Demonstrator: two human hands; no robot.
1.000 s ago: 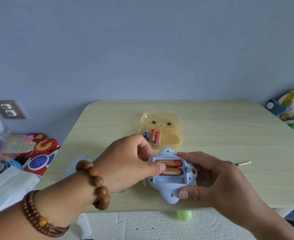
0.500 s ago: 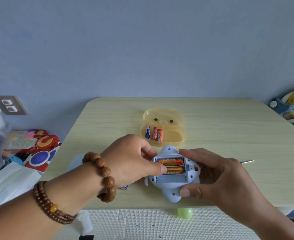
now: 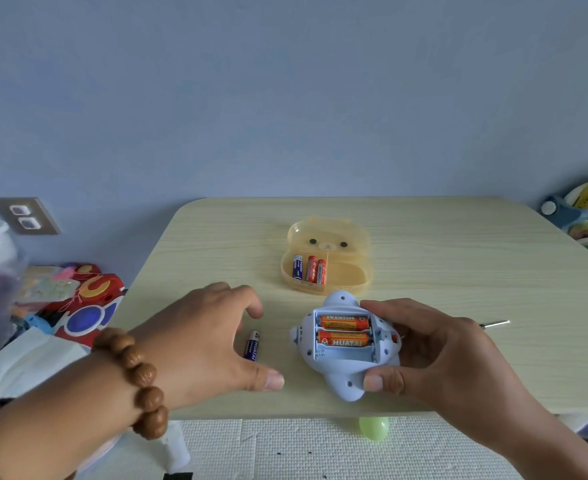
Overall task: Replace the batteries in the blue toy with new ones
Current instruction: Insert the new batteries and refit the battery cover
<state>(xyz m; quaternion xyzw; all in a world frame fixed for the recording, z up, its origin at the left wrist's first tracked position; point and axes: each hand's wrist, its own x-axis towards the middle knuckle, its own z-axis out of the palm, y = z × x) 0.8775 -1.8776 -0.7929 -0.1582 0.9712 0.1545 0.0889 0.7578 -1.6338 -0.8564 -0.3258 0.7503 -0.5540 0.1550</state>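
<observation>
Two orange batteries [image 3: 344,330] are seated in the open compartment of the blue toy [image 3: 341,379], which is gripped on the surface [image 3: 459,254] by the right hand [image 3: 438,344], fingers [image 3: 382,306] and thumb curled round it. The left hand [image 3: 195,337] is held loosely spread and empty beside a blue battery [image 3: 252,344].

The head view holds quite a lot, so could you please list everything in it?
table: one, pale wood, centre
blue toy: one, pale blue, near edge, compartment open
toy's batteries: two, orange, in that compartment
loose battery: one, blue, on table left of toy
bear case: one, yellow, open, behind toy
case batteries: three, one blue and two red, left compartment
thin metal tool: one, silver, right of right hand
bead bracelets: two, brown, left arm
left hand: one, open, above loose battery
right hand: one, fingers grip blue toy
</observation>
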